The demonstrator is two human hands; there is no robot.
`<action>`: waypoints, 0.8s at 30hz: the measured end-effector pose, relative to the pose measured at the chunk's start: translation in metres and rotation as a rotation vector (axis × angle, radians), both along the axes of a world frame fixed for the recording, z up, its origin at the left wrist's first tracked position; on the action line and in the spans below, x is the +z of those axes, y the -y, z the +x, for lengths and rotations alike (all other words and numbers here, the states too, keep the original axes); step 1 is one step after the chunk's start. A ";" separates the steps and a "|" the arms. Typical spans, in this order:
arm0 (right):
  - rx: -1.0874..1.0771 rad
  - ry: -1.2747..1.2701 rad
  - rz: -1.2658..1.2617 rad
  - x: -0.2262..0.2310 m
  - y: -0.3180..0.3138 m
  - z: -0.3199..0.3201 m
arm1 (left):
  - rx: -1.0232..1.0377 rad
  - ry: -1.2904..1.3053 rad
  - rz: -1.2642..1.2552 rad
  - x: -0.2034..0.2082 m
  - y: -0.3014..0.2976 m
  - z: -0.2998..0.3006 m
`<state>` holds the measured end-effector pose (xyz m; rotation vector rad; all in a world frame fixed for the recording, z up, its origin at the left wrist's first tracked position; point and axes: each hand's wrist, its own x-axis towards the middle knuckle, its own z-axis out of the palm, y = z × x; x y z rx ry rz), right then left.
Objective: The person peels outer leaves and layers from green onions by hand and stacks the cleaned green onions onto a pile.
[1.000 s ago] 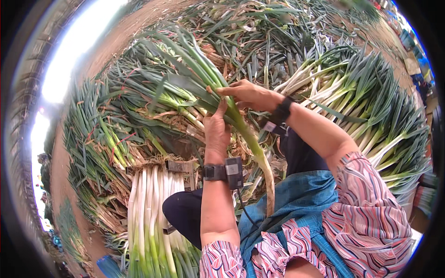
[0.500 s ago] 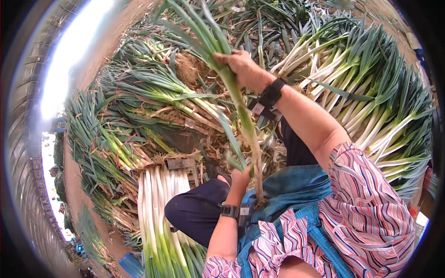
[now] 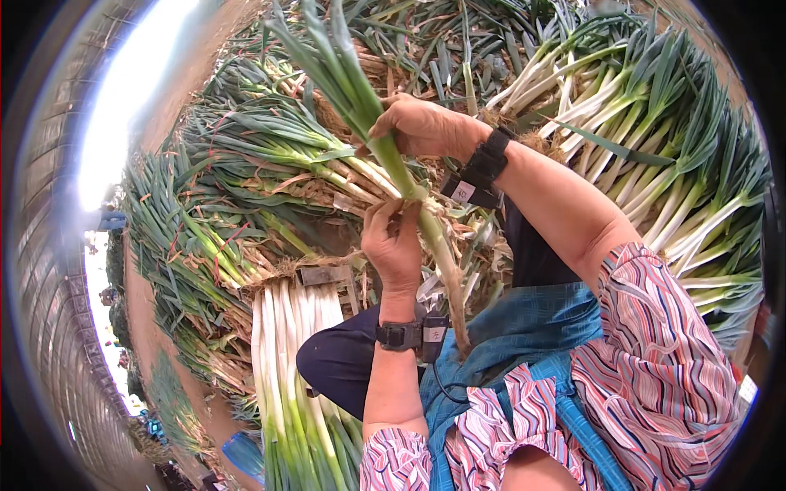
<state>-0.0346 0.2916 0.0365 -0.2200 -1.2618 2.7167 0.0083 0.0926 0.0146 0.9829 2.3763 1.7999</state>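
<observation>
A long green onion [image 3: 443,254] slants across the middle, its dark leaves [image 3: 327,69] toward the top and its root end over the blue apron on my lap. My right hand [image 3: 426,128] is closed round the green part, just below where the leaves fan out. Lower down, my left hand [image 3: 393,245] pinches the stalk where an outer layer joins it. Below that pinch the shank looks brownish and rough. The left fingertips are partly hidden behind the stalk.
Unpeeled green onions [image 3: 246,155] with dry roots lie heaped on the left. White-shanked onions [image 3: 282,352] lie in a row beside my left knee, against a small wooden block [image 3: 324,275]. More clean ones [image 3: 647,155] are piled at right. Peeled scraps [image 3: 483,250] litter the ground between.
My left hand has moved up from near the root end to the upper stalk, and the loose leaf strip by it is gone. My right hand has come slightly lower.
</observation>
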 end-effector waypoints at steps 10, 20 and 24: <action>0.055 0.113 0.284 0.020 0.007 0.013 | -0.140 -0.676 -0.383 0.023 0.011 0.016; -0.301 0.059 0.754 0.004 0.024 -0.009 | -0.048 -0.079 -0.328 0.023 0.064 0.023; -0.346 0.056 0.780 0.003 0.045 -0.008 | 0.103 -0.280 -0.264 0.031 0.029 -0.012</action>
